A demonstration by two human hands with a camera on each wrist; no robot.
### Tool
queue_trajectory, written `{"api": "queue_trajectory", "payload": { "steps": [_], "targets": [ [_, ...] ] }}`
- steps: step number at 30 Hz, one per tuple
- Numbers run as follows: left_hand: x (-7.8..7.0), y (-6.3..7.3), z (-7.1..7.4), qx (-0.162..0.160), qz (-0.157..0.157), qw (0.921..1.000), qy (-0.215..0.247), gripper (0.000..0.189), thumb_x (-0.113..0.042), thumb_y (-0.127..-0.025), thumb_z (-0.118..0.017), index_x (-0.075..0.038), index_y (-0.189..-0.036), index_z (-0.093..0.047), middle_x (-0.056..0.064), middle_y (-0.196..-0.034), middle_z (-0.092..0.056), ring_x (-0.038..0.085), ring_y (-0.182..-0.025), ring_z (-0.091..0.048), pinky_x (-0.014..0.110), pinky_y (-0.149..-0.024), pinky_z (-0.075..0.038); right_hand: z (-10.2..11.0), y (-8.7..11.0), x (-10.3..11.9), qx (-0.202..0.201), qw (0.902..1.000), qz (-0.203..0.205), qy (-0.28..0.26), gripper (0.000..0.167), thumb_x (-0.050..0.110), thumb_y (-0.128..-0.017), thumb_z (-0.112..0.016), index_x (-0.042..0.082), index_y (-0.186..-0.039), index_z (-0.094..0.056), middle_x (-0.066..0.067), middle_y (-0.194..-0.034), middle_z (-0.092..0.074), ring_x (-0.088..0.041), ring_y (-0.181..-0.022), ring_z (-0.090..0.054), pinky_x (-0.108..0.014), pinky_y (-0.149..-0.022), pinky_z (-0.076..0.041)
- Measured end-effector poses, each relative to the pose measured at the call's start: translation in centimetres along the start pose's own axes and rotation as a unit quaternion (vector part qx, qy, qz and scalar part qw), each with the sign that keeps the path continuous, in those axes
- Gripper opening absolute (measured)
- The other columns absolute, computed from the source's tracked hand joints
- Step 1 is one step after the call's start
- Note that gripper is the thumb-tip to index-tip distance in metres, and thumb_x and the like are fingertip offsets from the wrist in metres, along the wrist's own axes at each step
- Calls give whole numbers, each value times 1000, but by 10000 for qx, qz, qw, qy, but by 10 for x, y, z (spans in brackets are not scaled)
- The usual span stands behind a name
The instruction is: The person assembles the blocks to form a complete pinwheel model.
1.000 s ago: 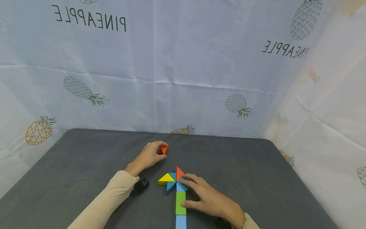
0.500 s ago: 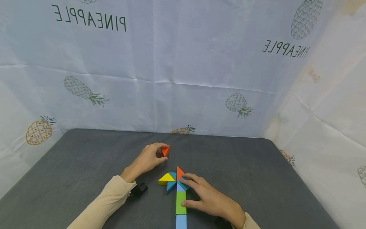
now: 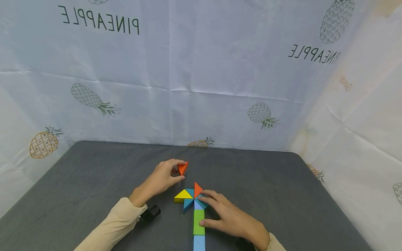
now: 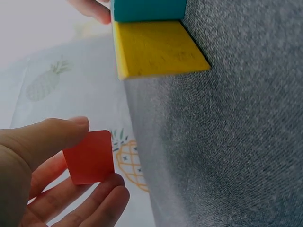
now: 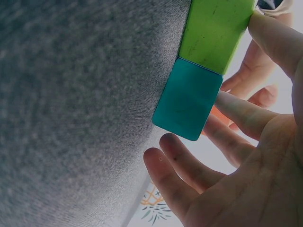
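Note:
My left hand [image 3: 158, 179] pinches an orange-red triangular block [image 3: 182, 169] between thumb and fingers, just beyond the block figure. In the left wrist view that block [image 4: 92, 158] shows a flat red face. Blue, orange and yellow triangular blocks [image 3: 183, 196] lie fanned like a pinwheel, above a stem of a green block [image 3: 199, 222] and a light blue block [image 3: 199, 243]. My right hand [image 3: 230, 218] rests at the figure's right side with extended fingers, thumb at the green block and fingertips on the pinwheel's right blocks, partly hiding them.
The blocks lie on a dark grey table [image 3: 267, 188]. Behind it hangs a pale curtain [image 3: 201, 62] with pineapple prints, which continues along both sides. A black wrist camera [image 3: 150, 213] sits under my left wrist.
My left hand has drawn the orange-red block slightly nearer and to the right, towards the pinwheel. My right hand and the laid blocks stay in place.

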State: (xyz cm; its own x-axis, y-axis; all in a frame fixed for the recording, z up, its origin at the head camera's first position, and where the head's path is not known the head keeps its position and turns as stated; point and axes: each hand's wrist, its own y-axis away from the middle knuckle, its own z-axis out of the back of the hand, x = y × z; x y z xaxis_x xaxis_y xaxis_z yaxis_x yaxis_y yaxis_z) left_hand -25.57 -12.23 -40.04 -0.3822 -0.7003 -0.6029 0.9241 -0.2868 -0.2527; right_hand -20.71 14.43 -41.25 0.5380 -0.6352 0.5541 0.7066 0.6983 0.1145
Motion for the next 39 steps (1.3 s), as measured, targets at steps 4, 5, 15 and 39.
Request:
{"api": "queue_trajectory", "payload": {
  "steps": [4,5,15,39],
  "targets": [
    [-3,4,1,-31,-80,10000,-2,46,-12,-85,-78,-5,-128,-64,10,-113,-68,18,-86,-65,31,-74,-55,0,0,0,9,10000,5,17,70,64,-92,-54,27,-151,-41,0,-157,-34,-28,-141,-40,-56,-106,-42],
    [-4,5,1,-36,-86,10000,-14,46,-12,-85,-78,-6,-127,-64,10,-113,-68,19,-87,-65,31,-74,-56,0,0,0,9,10000,6,19,70,64,-92,-53,27,-151,-41,0,-157,-34,-28,-141,-40,-56,-106,-42],
    [-9,14,3,16,-166,9999,-42,46,-13,-84,-79,-6,-127,-64,8,-114,-69,19,-88,-66,34,-77,-57,0,-1,0,6,10000,-11,16,70,65,-92,-53,28,-151,-41,1,-158,-34,-27,-140,-40,-56,-106,-42],
    [-19,37,7,123,-363,9991,191,43,-16,-86,-78,-7,-126,-65,8,-115,-69,17,-88,-68,29,-75,-57,1,0,0,9,10000,-8,-19,70,63,-93,-54,26,-151,-41,0,-158,-33,-28,-141,-39,-56,-106,-42]
  ]
}}
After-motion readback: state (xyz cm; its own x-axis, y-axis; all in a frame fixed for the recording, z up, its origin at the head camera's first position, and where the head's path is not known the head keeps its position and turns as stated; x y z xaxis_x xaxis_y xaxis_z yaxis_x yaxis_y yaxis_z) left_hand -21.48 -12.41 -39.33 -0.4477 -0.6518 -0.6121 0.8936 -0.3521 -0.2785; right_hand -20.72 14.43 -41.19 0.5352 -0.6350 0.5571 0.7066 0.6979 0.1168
